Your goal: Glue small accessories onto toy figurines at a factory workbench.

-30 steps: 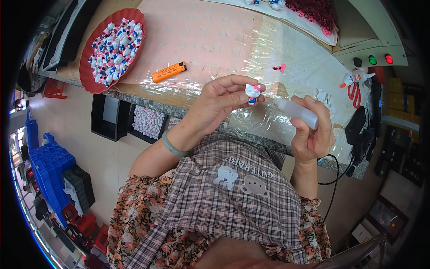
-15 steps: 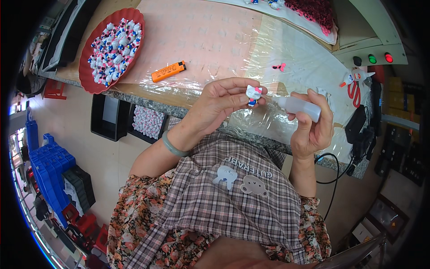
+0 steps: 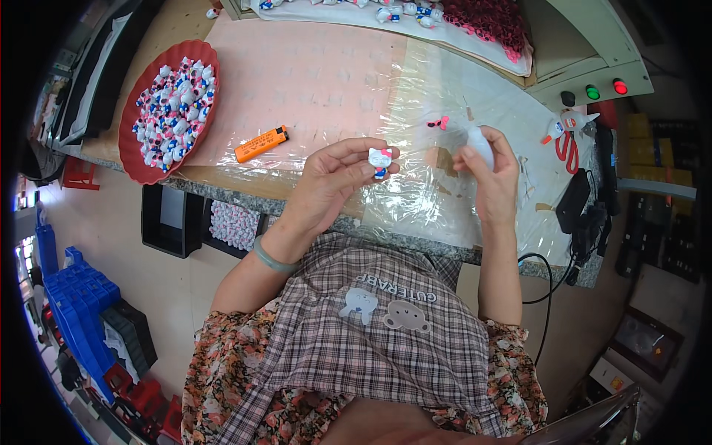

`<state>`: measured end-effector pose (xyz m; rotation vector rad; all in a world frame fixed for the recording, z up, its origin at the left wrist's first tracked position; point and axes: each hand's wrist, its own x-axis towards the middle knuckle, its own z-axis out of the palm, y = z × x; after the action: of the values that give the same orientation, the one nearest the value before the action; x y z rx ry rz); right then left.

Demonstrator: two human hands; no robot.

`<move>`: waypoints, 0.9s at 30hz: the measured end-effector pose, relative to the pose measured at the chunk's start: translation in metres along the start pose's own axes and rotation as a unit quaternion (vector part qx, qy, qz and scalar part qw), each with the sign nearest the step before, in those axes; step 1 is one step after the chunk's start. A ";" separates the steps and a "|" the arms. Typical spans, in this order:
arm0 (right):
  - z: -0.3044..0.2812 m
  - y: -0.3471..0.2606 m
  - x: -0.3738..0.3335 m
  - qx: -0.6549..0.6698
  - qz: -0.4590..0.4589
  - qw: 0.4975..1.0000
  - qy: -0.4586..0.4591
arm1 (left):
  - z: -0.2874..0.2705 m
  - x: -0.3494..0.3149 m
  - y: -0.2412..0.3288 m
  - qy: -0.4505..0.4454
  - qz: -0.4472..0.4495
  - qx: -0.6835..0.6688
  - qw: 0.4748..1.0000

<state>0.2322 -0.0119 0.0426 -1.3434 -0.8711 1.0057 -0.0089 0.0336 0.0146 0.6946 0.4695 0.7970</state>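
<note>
The right hand [image 3: 495,172] gripping the translucent bottle [image 3: 480,148] has swung its tip toward 11 o'clock, the left hand [image 3: 326,179] pinching a smooth figurine [image 3: 380,159]

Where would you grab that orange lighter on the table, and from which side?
Probably best around the middle of the orange lighter, pinched across its long sides from above: its slim body lies flat, uncovered and at a slant. The left hand is the nearer of the two hands, but it holds a small white figurine.
</note>
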 end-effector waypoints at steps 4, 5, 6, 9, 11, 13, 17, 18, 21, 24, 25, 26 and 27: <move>0.008 0.012 0.022 -0.227 -0.048 0.973 0.010 | -0.003 0.001 -0.002 0.005 -0.004 0.000 1.000; 0.011 0.014 0.026 -0.359 -0.123 0.925 0.013 | -0.004 0.001 -0.002 0.007 -0.006 0.002 1.000; 0.017 0.011 0.029 -0.387 -0.184 0.903 0.018 | -0.005 0.001 -0.003 0.009 -0.006 0.004 1.000; 0.017 0.014 0.038 -0.428 -0.193 0.883 -0.018 | -0.005 0.001 -0.002 0.007 -0.007 0.001 1.000; 0.021 0.010 0.039 -0.473 -0.189 0.860 -0.031 | -0.005 0.001 -0.001 0.009 -0.010 -0.002 1.000; 0.024 0.007 0.039 -0.518 -0.184 0.834 -0.043 | -0.005 0.000 -0.002 0.010 -0.012 -0.005 1.000; 0.024 0.003 0.040 -0.492 -0.222 0.839 -0.071 | -0.004 -0.001 -0.001 0.013 -0.015 0.000 1.000; 0.024 0.003 0.040 -0.455 -0.259 0.849 -0.078 | -0.004 -0.001 -0.001 0.014 -0.017 -0.001 1.000; 0.033 -0.021 0.020 -0.266 0.025 0.957 -0.110 | -0.002 -0.002 -0.001 0.023 -0.019 0.004 1.000; 0.029 -0.014 0.008 -0.152 -0.009 0.974 -0.166 | 0.002 -0.001 -0.001 0.035 -0.017 -0.008 0.999; 0.030 -0.014 0.003 -0.151 -0.007 0.975 -0.166 | 0.003 -0.001 -0.002 0.037 -0.019 -0.008 0.999; 0.031 -0.015 -0.002 -0.108 -0.001 0.978 -0.177 | 0.003 -0.001 -0.003 0.030 -0.012 0.004 0.999; 0.033 -0.015 -0.007 -0.065 0.004 0.980 -0.187 | 0.003 -0.001 -0.005 0.022 -0.005 0.016 1.000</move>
<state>0.2002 -0.0062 0.0598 -1.2866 -1.2319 1.2482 -0.0054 0.0294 0.0135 0.7040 0.5261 0.7989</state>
